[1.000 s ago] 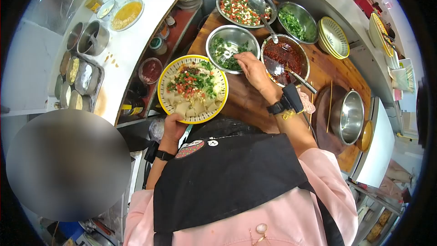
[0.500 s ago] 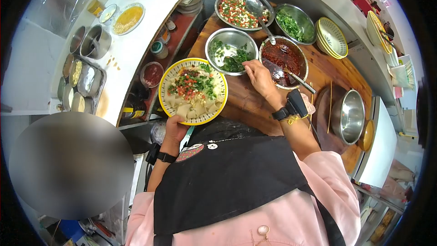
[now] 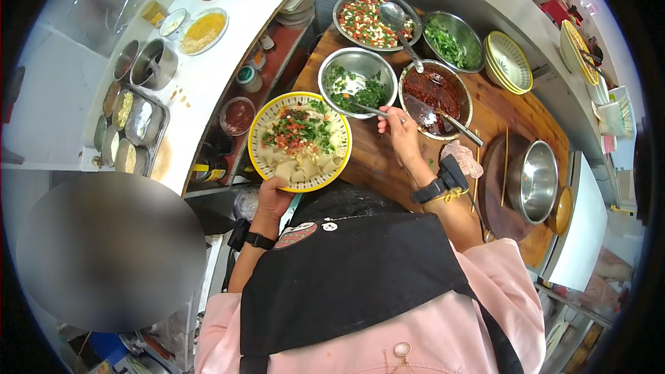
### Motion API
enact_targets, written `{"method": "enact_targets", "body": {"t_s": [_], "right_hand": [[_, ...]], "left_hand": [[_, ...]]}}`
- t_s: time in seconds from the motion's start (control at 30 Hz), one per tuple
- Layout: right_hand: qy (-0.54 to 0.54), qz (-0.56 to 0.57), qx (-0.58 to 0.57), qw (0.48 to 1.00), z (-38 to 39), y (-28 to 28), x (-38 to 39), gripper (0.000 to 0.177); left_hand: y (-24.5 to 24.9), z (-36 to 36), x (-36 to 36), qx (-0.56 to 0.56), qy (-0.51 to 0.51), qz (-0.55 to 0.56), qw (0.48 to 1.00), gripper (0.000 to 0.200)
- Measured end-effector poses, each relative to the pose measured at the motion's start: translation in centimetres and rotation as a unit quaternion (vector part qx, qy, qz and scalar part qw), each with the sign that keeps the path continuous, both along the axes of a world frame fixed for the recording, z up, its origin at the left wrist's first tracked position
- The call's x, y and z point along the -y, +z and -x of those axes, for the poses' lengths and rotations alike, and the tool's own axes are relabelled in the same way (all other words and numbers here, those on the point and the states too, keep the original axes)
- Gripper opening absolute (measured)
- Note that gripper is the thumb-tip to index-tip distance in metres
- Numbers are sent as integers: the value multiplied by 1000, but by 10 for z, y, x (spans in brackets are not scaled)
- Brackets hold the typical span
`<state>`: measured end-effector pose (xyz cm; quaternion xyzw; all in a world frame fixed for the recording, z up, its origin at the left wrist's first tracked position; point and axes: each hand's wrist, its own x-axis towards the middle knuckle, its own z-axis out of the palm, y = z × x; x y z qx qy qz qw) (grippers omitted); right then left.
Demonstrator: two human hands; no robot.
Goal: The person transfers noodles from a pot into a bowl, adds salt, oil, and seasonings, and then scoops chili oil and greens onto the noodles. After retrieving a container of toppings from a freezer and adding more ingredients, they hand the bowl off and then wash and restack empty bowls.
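Observation:
My left hand [image 3: 273, 197] grips the near rim of a yellow-rimmed bowl [image 3: 260, 156]. In it lie wide flat noodles [image 3: 298, 170] topped with diced red bits and chopped greens. My right hand [image 3: 402, 137] is closed on the metal handle of a spoon [image 3: 371, 109], whose head is hidden among chopped herbs [image 3: 370, 90]. The herbs sit in a steel bowl [image 3: 327, 83] right behind the noodle bowl. Close to my right hand is a steel bowl of dark red chili oil [image 3: 433, 90] with a ladle [image 3: 458, 127] resting in it.
At the back stand a bowl of diced vegetables [image 3: 367, 22] with a ladle and a bowl of chopped greens [image 3: 445, 43]. Stacked patterned bowls [image 3: 509, 62] are at right. An empty steel bowl [image 3: 539, 183] and chopsticks [image 3: 505, 166] are nearer. Pots [image 3: 154, 64] line the left counter.
My right hand has drawn back slightly toward me from the herb bowl, and the spoon handle now shows in its fingers. My left hand still holds the noodle bowl. The view has shifted a little.

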<state>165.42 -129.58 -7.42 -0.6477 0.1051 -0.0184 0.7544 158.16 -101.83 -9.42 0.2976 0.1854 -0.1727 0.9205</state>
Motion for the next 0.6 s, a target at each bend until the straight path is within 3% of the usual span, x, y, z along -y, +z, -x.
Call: {"method": "enact_targets", "body": {"t_s": [0.1,0.23,0.3,0.43,0.5,0.57,0.6], "right_hand": [[-17,-18,6,1000,15,12,-5,25],[49,142,134,980,49,38,-23,20],[148,342,308,875,57,33,-23,17],[84,413,388,820,51,28,-24,17],[6,323,207,924,33,30,-24,17],[-24,279,155,948,10,15,-27,20],[-30,174,98,979,0,9,-31,22]], "left_hand": [[-6,1,-2,-10,2,-1,1000,67],[-12,-1,-5,8,-22,15,1000,67],[-14,-1,-6,-28,-9,42,999,69],[-8,-1,-3,3,2,57,998,66],[-7,-1,-3,8,4,63,998,66],[-7,-3,-3,14,4,69,998,66],[-9,-4,-4,15,2,62,998,66]]}}
